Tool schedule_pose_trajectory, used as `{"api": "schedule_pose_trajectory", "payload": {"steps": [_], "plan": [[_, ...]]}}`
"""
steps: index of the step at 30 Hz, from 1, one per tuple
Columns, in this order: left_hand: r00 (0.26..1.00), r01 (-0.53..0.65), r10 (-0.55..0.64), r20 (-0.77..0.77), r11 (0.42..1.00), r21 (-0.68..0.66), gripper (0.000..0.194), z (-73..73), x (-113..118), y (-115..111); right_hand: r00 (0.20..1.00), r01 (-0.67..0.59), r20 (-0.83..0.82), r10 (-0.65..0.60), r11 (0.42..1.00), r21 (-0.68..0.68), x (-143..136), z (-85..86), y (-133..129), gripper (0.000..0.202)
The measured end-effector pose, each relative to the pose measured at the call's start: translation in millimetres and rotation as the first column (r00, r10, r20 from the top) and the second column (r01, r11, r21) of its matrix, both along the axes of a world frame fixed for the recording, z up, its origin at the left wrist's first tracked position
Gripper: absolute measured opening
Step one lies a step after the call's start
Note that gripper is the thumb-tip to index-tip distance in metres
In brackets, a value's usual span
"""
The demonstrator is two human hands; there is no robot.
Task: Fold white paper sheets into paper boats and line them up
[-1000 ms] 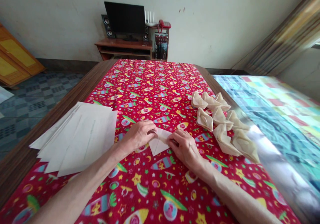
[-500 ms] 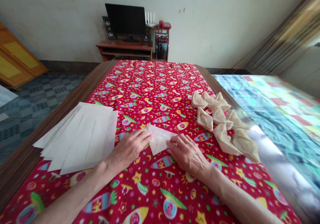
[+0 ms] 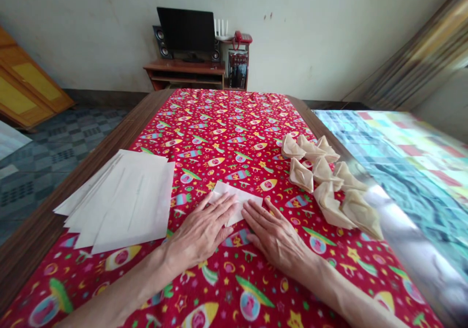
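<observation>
"Paper (image 3: 236, 216), where exactly?"

"Flat on the red cloth (image 3: 234, 143), below the fingers of left hand (image 3: 203, 228) and right hand (image 3: 274, 233), partly covered by both."

"And the grip, of which kind?"

"Open and flat, on both sides. On the left: fingers stretched long, laid over the paper, thumb spread away from them, on the near side. On the right: fingers also straight, resting over the right part of the paper, thumb pointing toward the left hand. How strong the pressing, not possible to tell."

"Which parts of the paper in sight?"

"One corner beyond the left fingers, a narrow strip between the fingertips of the two hands, one corner beyond the right fingers."

"And to the left of the grip?"

"White sheets (image 3: 127, 201), in a fanned pile."

"To the right?"

"Folded shapes (image 3: 325, 169), cream in colour, close together in uneven rows."

"Beyond the hands?"

"Past the far end of the table (image 3: 135, 123), a black monitor (image 3: 188, 29) on a desk (image 3: 186, 66)."
</observation>
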State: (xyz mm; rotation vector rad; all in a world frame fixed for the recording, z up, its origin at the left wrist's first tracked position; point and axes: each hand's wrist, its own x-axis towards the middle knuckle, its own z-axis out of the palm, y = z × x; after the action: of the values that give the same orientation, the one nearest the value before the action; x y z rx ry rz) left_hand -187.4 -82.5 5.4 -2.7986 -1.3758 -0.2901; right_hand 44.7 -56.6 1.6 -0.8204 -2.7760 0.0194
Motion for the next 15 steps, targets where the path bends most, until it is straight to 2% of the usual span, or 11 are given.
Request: {"api": "schedule_pose_trajectory", "payload": {"steps": [5,9,12,15], "plan": [[0.998,-0.064,0.064,-0.018,0.998,0.005,0.048,-2.2,-19,-2,0.999,0.041,-0.007,-0.041,0.999,-0.009,16,-1.0,-5,0.048],[0.994,-0.11,0.11,-0.011,0.993,0.034,0.046,-3.0,-28,-5,0.994,0.064,-0.09,-0.063,0.998,0.008,18,0.2,-7,0.041],[0.985,-0.166,0.162,0.061,0.983,0.078,0.038,-0.2,-26,0,0.98,0.1,-0.177,-0.095,0.995,0.02,12,2.3,-4,0.03],[0.974,-0.171,0.147,0.175,0.976,0.133,0.027,3.2,-17,17,0.969,0.15,-0.206,-0.138,0.988,0.041,0,4.8,6,0.02]]}}
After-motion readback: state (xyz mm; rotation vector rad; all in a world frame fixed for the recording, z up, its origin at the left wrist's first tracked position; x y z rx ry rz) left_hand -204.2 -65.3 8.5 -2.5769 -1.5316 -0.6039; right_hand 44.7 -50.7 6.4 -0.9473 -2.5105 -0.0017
